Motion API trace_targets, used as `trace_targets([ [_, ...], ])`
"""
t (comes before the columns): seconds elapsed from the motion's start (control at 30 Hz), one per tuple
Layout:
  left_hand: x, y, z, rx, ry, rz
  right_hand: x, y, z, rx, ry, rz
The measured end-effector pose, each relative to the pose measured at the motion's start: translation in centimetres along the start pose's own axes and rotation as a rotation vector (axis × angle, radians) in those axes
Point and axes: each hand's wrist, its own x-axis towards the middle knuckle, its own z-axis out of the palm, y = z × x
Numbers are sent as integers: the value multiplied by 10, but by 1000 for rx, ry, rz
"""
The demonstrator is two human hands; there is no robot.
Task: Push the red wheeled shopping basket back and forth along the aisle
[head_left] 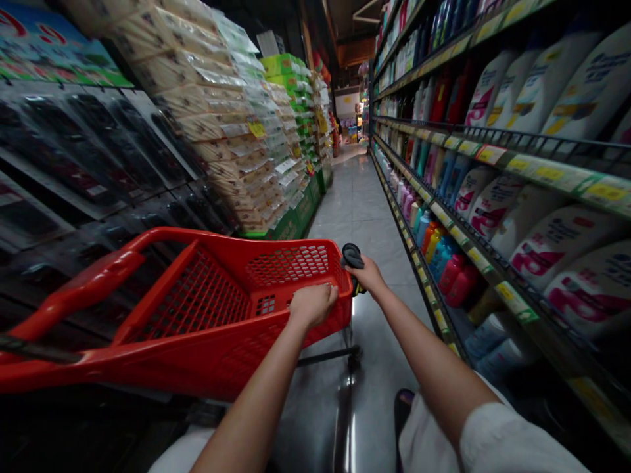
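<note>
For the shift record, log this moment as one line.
left grip: over edge of red cart, contact unclear | right grip: holding dark grey bundle | right side: shelved bottles

No wording can be read clearly: dark lettering on glossy white plastic bottles [555,240] and print on yellow rectangular shelf labels [548,172], right of the right hand's fingers [355,268]; red-and-white characters on a blue-and-green rectangular sign [59,49], far left of them.
</note>
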Motion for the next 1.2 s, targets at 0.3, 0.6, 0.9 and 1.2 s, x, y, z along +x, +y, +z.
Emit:
trace_targets([
  [0.3,10,10,-8,-118,-6,-54,-27,-1,-24,-114,-191,-38],
  [0.6,-29,-72,-26,39,-100,61,-30,-13,-16,-253,-26,26],
  [0.9,-29,-66,-18,108,-23,40,-37,-40,-16,-373,-41,68],
  [1.2,-24,-44,-16,66,35,6,-68,-42,14,-315,51,16],
])
